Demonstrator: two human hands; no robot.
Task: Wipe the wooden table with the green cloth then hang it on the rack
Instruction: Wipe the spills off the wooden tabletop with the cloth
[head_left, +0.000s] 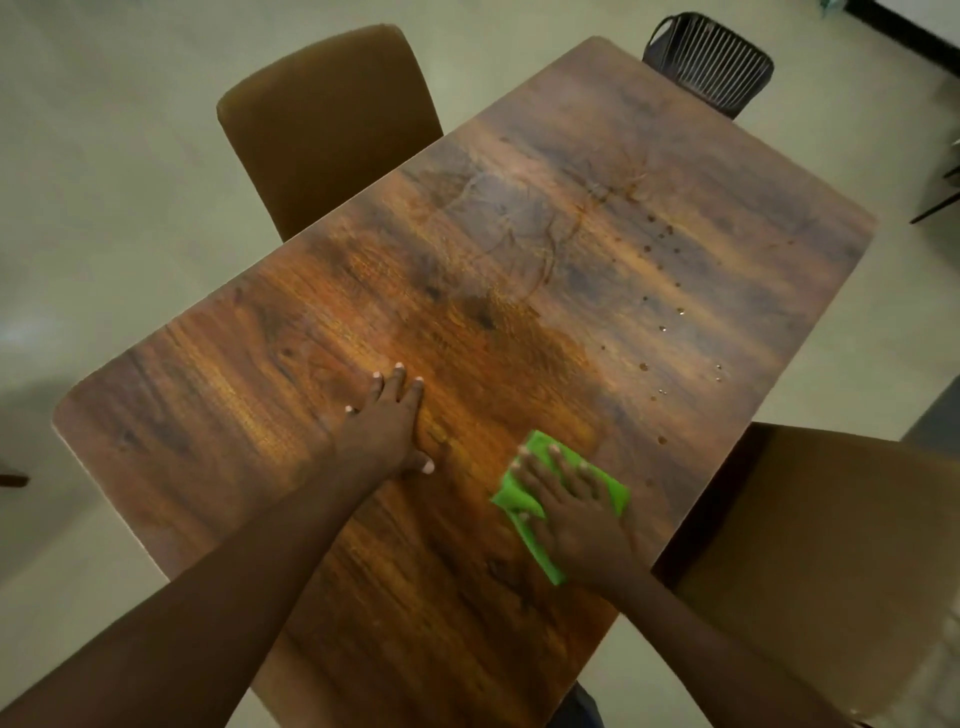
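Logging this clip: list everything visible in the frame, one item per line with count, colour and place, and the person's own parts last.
wooden table: one, brown wood grain, centre of view.
green cloth: one, bright green, flat on the table near its right edge.
water droplets: many, clear, scattered along the table's right side.
brown chair: one, brown, at the table's left side.
tan chair: one, tan, at the table's right side.
black slatted chair: one, black, at the far end.
left hand: one, flat on the bare table.
right hand: one, pressed flat on the cloth, fingers spread.
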